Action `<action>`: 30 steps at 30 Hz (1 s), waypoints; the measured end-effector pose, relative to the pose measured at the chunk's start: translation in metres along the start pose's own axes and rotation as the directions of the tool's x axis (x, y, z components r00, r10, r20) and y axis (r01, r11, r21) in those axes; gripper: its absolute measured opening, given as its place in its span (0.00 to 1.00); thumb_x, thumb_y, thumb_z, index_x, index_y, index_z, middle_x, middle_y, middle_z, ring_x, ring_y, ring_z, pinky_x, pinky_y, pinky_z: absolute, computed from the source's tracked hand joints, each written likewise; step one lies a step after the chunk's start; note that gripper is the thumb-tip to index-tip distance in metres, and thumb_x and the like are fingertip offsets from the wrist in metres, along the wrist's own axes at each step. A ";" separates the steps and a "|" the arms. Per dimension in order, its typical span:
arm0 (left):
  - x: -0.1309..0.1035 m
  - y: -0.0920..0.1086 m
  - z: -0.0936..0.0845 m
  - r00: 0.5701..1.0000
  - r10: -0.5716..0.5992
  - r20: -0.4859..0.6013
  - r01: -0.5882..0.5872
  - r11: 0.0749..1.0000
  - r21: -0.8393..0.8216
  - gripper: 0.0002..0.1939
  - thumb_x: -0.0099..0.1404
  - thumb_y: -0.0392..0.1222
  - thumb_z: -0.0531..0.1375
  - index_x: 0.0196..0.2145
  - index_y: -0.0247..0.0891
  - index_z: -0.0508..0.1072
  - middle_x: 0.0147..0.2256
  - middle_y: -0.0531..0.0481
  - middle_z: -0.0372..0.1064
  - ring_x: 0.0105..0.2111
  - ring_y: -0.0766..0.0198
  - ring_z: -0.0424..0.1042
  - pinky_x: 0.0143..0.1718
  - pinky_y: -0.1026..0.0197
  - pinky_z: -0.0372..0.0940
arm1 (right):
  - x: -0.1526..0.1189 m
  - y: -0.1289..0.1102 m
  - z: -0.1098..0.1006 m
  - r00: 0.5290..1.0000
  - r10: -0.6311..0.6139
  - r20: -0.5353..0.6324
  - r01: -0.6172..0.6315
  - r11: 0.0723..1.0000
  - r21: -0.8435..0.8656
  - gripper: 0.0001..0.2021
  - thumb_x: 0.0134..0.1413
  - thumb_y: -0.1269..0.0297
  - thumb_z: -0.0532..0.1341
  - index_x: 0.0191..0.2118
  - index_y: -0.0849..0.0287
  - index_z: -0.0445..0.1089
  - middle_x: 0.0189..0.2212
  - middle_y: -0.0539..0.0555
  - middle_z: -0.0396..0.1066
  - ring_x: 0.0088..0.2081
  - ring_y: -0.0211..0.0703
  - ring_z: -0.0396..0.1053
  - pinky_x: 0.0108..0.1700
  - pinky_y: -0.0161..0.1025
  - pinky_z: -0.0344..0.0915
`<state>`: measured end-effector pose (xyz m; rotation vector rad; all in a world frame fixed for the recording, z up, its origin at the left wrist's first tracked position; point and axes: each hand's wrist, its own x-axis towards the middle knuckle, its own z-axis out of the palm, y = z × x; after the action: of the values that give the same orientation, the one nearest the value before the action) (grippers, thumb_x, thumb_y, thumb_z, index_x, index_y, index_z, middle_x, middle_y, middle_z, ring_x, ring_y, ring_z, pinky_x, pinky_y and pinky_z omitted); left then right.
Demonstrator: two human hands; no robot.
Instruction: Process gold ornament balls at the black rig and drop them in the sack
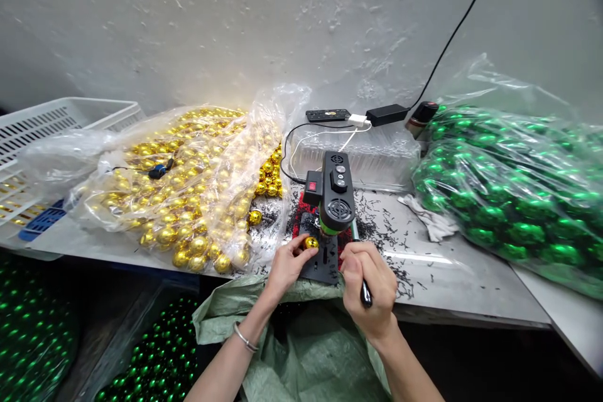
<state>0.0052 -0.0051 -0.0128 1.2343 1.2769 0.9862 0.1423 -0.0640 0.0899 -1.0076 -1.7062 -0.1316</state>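
1. The white table [452, 286] is stretched across the middle of the frame.
2. A clear bag of gold balls [188, 182] is laid on it at centre left.
3. A clear bag of green balls [513, 182] is set at the right edge of the frame.
4. A pale green sack [311, 345] is draped below the table edge, at lower centre.
5. A black machine [336, 191] with round vents is stood near the centre, above a black plate [320, 270].
6. The grip of the right hand [370, 282], right of lower centre, is closed in a fist around a black handle [366, 294].
7. The grip of the left hand [287, 267], left of lower centre, is pinched together on a gold ball, thumb and fingertips being pressed to it.
8. That gold ball [311, 242] is held near the centre, over the plate and just left of the machine's lower end; whether the plate is touched cannot be told.
9. Small black bits [391, 232] are scattered around the machine.
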 end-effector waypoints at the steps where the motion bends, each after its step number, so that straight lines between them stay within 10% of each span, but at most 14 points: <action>1: 0.000 0.001 0.002 1.000 0.016 -0.002 -0.015 0.997 0.072 0.25 0.56 0.48 0.66 0.50 0.36 0.77 0.26 0.53 0.73 0.26 0.64 0.69 0.29 0.63 0.63 | 0.000 0.000 0.000 1.000 0.000 -0.002 0.000 1.000 0.002 0.11 0.56 0.82 0.52 0.30 0.58 0.61 0.24 0.50 0.63 0.30 0.38 0.65 0.31 0.36 0.62; 14: -0.011 0.000 0.015 0.913 0.407 -0.026 -0.337 0.789 0.513 0.16 0.60 0.40 0.65 0.46 0.39 0.76 0.46 0.43 0.76 0.47 0.53 0.74 0.50 0.50 0.67 | -0.004 0.001 0.001 1.000 -0.015 -0.008 0.015 1.000 0.007 0.11 0.56 0.82 0.53 0.31 0.58 0.61 0.23 0.50 0.63 0.32 0.39 0.66 0.33 0.36 0.64; 30: -0.008 -0.013 0.018 0.882 0.469 -0.047 -0.371 0.751 0.546 0.16 0.60 0.45 0.67 0.45 0.40 0.77 0.44 0.44 0.76 0.46 0.52 0.72 0.49 0.47 0.65 | -0.047 0.028 0.025 0.993 -0.099 -0.070 0.094 0.993 -0.070 0.11 0.63 0.74 0.48 0.29 0.58 0.61 0.27 0.52 0.64 0.29 0.38 0.65 0.36 0.41 0.67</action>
<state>0.0211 -0.0168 -0.0264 1.9661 1.5047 1.1269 0.1451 -0.0586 0.0300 -0.9579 -1.6932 -0.2871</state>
